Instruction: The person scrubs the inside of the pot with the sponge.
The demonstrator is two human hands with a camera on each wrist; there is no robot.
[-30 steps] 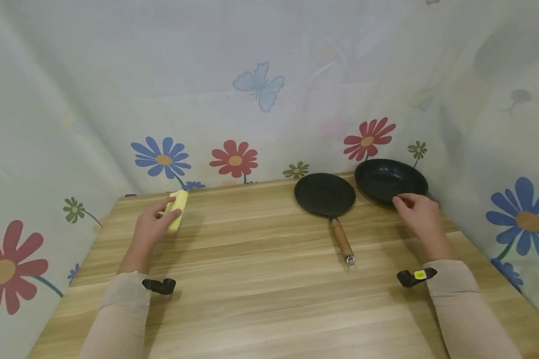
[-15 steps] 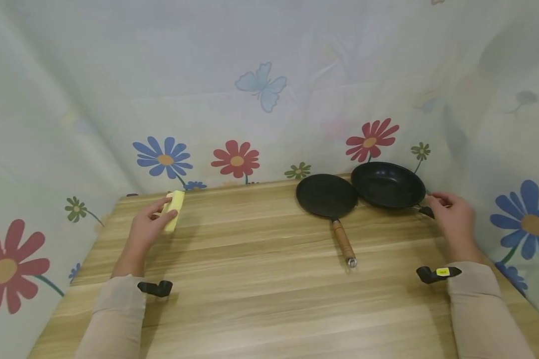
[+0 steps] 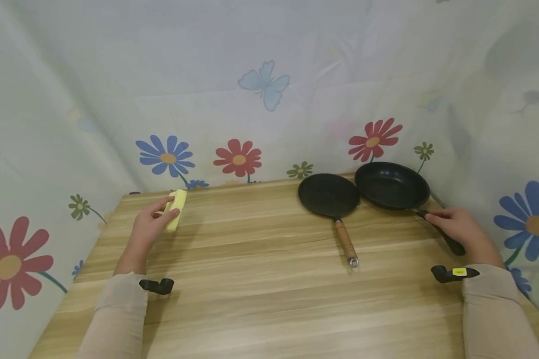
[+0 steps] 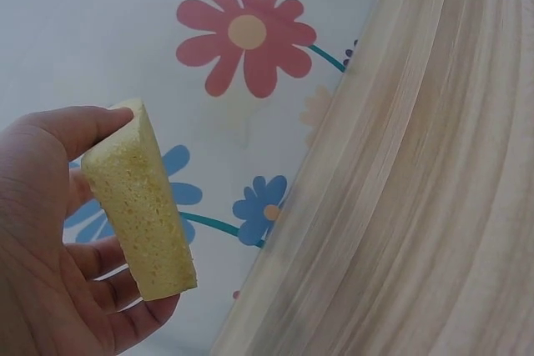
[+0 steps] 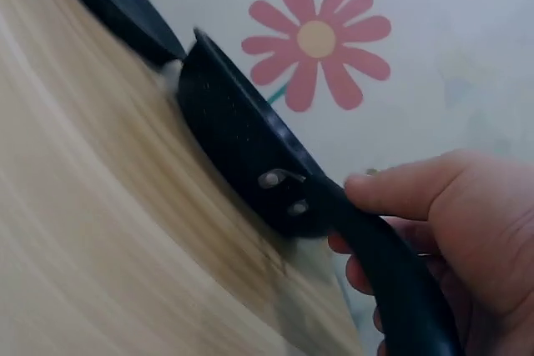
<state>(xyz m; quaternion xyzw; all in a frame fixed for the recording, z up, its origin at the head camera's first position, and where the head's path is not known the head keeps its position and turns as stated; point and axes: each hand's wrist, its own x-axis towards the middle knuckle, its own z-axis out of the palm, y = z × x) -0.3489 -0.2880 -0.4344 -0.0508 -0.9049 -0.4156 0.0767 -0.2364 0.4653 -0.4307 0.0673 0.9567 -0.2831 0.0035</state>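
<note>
My left hand (image 3: pixel 149 225) holds a pale yellow sponge (image 4: pixel 142 206) above the table's left side, thumb on one side and fingers on the other. At the back right sits a deep black frying pan (image 3: pixel 391 185). Its black handle (image 3: pixel 452 244) points toward the front right, and my right hand (image 3: pixel 464 233) grips it near the pan. In the right wrist view the thumb lies over the handle (image 5: pixel 380 260), with the other fingers curled behind it, partly hidden.
Left of the frying pan, a flat black pan (image 3: pixel 328 195) with a wooden handle (image 3: pixel 345 240) lies on the wood-grain table (image 3: pixel 251 279); the two rims are side by side. A flower-printed curtain (image 3: pixel 197 114) lines the back and both sides.
My right hand has moved right from the frying pan's front rim and taken hold of its handle. The handle has swung toward the front. My left hand stays put with the sponge.
</note>
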